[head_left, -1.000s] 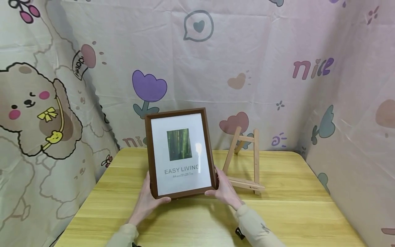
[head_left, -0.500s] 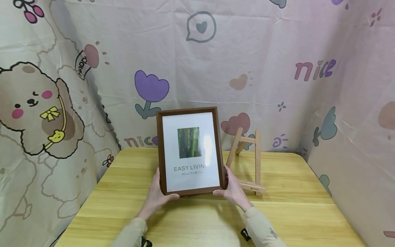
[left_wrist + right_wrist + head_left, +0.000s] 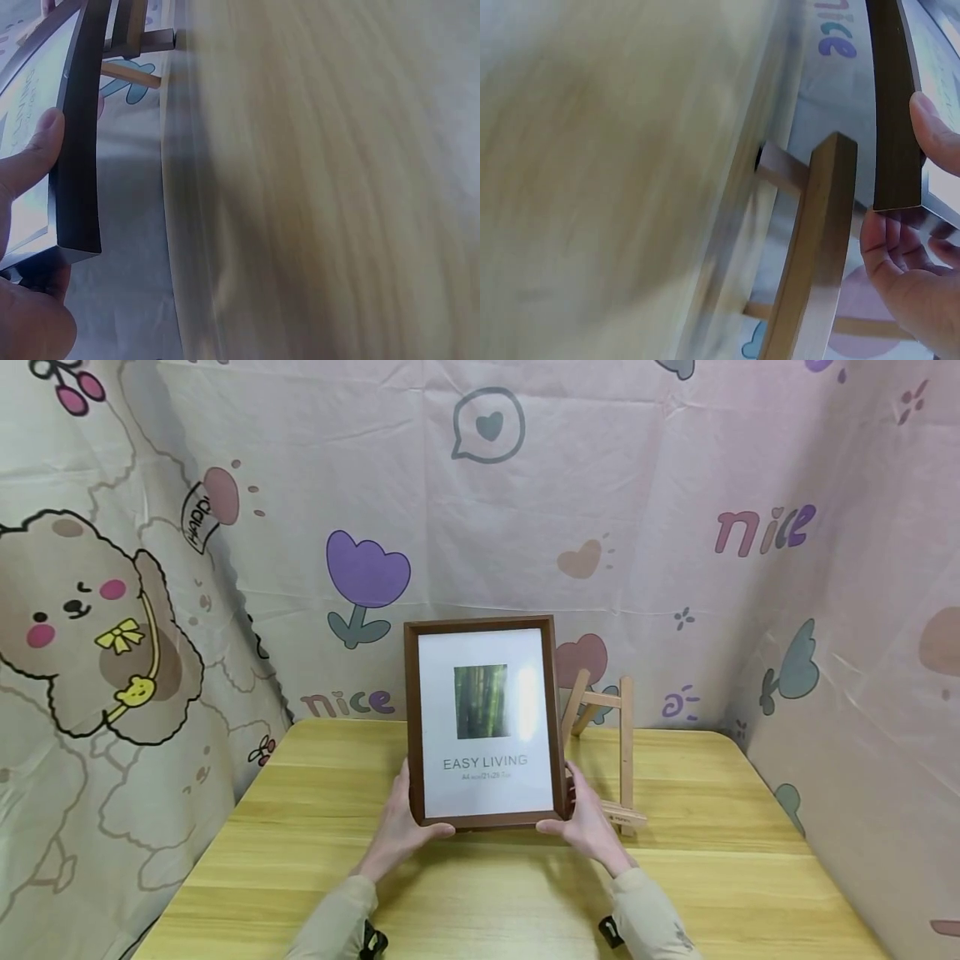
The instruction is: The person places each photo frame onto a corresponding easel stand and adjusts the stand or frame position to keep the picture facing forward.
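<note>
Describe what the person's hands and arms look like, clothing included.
The left hand and right hand are ungloved. The left sleeve and right sleeve are beige, the right bearing a small grey marking. Black strap-like pieces show beside both sleeves.

Picture frame (image 3: 487,702): back hidden in the head view; cut off at left in the left wrist view, at top and right in the right wrist view. Small print (image 3: 486,776) on its insert: too fine to read reliably. Easel (image 3: 627,743): lower part of one leg concealed behind the frame and right hand (image 3: 589,827); mark (image 3: 619,818) on its ledge illegible. Left hand (image 3: 401,827): fingers behind the frame concealed in the head view. Worktop (image 3: 712,877): near edge cut off there; grain blurred in both wrist views.
</note>
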The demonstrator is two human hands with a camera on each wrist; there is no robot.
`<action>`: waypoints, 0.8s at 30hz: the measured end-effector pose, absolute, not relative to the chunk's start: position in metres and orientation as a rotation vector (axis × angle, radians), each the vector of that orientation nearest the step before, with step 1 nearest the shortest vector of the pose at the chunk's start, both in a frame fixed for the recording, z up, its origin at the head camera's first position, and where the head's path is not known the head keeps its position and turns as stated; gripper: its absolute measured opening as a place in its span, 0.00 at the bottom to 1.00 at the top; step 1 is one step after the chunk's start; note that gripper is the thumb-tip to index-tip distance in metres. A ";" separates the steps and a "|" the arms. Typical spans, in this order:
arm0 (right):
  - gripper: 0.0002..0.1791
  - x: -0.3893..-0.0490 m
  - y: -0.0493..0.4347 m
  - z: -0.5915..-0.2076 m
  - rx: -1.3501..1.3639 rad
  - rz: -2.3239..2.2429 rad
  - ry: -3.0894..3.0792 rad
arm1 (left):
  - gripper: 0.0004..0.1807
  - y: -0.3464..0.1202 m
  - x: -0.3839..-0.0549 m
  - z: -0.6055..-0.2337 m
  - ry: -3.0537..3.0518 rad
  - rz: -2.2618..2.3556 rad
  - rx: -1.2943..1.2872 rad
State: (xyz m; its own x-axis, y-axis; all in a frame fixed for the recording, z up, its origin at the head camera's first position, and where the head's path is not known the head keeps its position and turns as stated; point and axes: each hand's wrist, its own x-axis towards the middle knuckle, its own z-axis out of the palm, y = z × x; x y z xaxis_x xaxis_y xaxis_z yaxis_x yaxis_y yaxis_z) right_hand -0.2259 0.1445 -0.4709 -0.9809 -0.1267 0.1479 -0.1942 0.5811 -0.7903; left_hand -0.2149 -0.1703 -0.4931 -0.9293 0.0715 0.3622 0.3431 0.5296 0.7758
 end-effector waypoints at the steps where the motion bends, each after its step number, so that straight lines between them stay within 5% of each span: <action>1: 0.65 -0.226 0.146 -0.471 0.279 1.388 -2.719 | 0.77 -0.169 -0.216 -0.493 -2.486 -1.363 -0.350; 24: 0.65 -0.228 0.184 -0.466 0.283 1.330 -2.661 | 0.76 -0.135 -0.234 -0.486 -2.480 -1.393 -0.448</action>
State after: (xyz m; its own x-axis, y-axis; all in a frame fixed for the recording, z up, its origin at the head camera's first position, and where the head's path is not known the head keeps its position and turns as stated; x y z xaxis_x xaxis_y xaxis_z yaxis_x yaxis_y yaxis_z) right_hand -0.2276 0.1844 -0.4658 -0.9706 -0.0996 0.2193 -0.2352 0.5884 -0.7736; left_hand -0.2343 -0.1354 -0.4860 -0.9182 0.1382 0.3713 0.3890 0.4923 0.7787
